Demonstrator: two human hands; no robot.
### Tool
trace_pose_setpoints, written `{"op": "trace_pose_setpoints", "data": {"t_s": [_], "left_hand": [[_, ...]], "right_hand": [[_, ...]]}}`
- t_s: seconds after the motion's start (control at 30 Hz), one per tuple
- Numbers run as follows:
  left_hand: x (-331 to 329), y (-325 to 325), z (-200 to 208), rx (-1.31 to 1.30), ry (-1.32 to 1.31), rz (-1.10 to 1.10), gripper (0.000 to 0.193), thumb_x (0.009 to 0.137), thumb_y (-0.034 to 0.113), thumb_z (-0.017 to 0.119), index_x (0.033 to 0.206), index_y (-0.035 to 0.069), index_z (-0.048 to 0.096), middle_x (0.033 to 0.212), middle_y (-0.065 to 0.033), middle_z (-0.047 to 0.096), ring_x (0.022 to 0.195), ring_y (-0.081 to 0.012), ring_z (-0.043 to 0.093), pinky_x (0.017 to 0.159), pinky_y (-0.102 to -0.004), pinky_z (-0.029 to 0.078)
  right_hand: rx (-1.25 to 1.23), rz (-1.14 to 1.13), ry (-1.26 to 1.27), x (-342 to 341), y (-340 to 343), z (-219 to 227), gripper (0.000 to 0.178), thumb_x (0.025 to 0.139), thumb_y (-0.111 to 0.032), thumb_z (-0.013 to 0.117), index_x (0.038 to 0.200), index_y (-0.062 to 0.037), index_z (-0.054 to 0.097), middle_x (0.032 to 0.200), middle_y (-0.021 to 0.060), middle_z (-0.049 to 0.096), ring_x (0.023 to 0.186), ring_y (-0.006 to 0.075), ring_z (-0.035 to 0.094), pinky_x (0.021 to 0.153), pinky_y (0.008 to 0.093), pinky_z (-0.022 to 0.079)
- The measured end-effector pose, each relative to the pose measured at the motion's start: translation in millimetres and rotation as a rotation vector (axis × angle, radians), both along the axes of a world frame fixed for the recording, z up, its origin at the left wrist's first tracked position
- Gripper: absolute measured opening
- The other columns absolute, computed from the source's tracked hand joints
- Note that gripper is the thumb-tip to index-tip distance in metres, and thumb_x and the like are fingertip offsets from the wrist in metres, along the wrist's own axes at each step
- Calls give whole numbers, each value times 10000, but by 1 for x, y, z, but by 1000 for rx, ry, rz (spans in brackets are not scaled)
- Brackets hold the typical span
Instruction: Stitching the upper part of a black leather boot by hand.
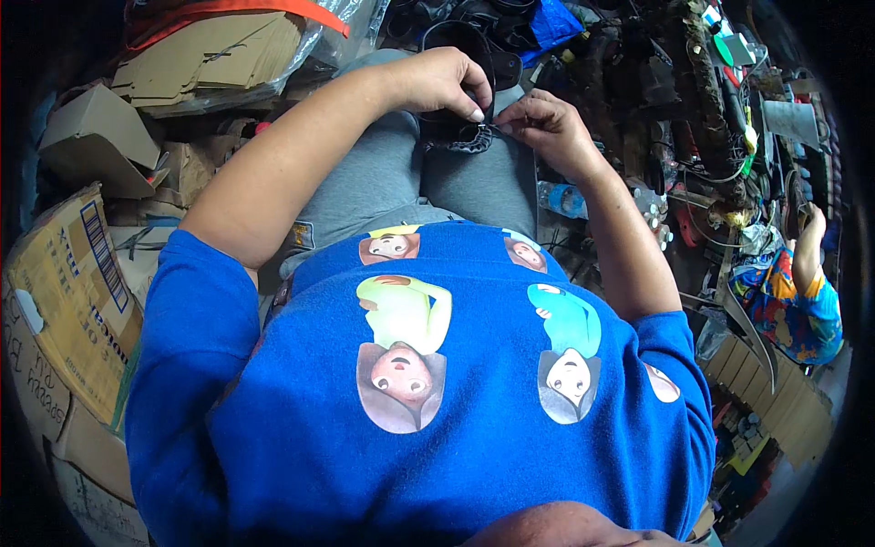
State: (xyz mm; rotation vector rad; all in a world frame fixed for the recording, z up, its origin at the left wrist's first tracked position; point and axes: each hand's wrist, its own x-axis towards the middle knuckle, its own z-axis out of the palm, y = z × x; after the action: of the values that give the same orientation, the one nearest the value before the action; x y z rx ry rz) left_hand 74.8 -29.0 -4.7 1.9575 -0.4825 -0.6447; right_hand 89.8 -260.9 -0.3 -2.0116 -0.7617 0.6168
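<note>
Left hand [445,80] and right hand [552,133] both pinch black piece [472,143], far side; looks mid-work, amount done or remaining unclear.

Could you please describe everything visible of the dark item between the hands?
The dark item looks black, with a gathered, ridged lower edge and paler flecks; its material and full shape are unclear. It lies over the grey trousers, between the left hand and right hand, whose fingertips gather at it.
</note>
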Motion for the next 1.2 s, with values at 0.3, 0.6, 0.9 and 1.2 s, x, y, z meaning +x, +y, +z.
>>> {"op": "trace_pose_setpoints", "data": {"t_s": [0.3,0.6,0.9,1.2], "left_hand": [[-5,6,8,57,-23,-154,332,805,137,636,1128,62,659,877,-70,540,864,-193,545,819,-302,428],[-9,6,14,143,-158,-234,334,797,88,627,1130,76,654,862,-99,504,846,-226,542,791,-317,433],[-3,3,1,113,-307,-37,216,693,60,720,907,61,685,834,-91,582,857,-240,592,749,-343,477],[-34,1,-2,179,-556,328,323,681,102,741,983,96,629,1083,-94,555,974,-280,587,825,-360,482]], "right_hand": [[-19,-8,-248,-25,1,9,230,748,-12,692,939,-138,719,825,55,596,768,189,623,676,303,509],[-225,215,-563,-23,15,35,239,747,-25,600,932,-135,706,832,109,589,789,301,610,696,398,493],[-359,217,-445,-15,29,31,141,791,-108,588,892,-120,687,876,131,589,839,320,615,740,411,500],[-204,133,-318,-10,21,11,115,771,-100,703,872,-52,679,783,51,632,766,193,624,699,295,496]]}}
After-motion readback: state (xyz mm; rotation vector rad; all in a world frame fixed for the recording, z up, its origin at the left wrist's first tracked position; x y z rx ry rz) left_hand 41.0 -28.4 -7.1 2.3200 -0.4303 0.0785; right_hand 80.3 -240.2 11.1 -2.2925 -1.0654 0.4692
